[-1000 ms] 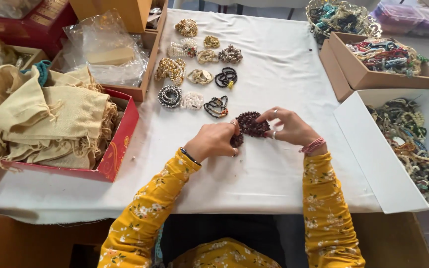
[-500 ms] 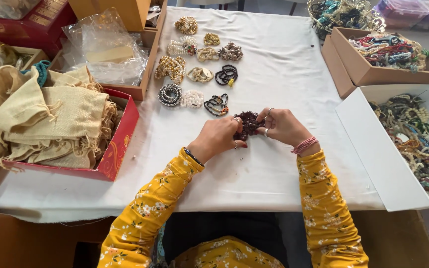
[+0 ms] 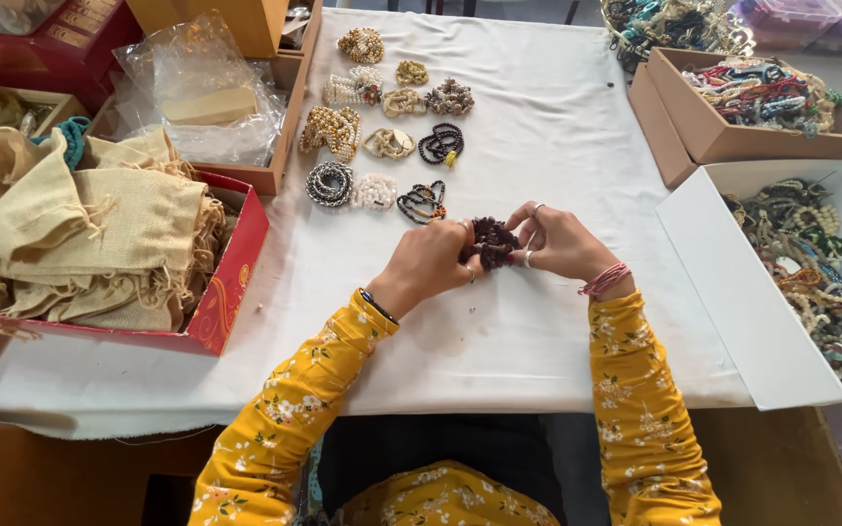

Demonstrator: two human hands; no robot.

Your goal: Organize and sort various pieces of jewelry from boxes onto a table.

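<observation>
Head view: left hand (image 3: 428, 263) and right hand (image 3: 559, 241) both pinching half-hidden dark bead bundle (image 3: 492, 241).

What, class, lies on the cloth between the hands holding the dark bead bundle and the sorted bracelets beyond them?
Nothing visible: bare white cloth separates the dark bead bundle, held by left hand and right hand, from the nearest bracelet.

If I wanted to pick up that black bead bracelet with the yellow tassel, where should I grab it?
Probably pinch the black bead bracelet from straight above, across the beaded coil on its left side, away from the tassel. It lies flat on the white cloth, with gaps to its neighbours, so fingers should fit around it.
</observation>
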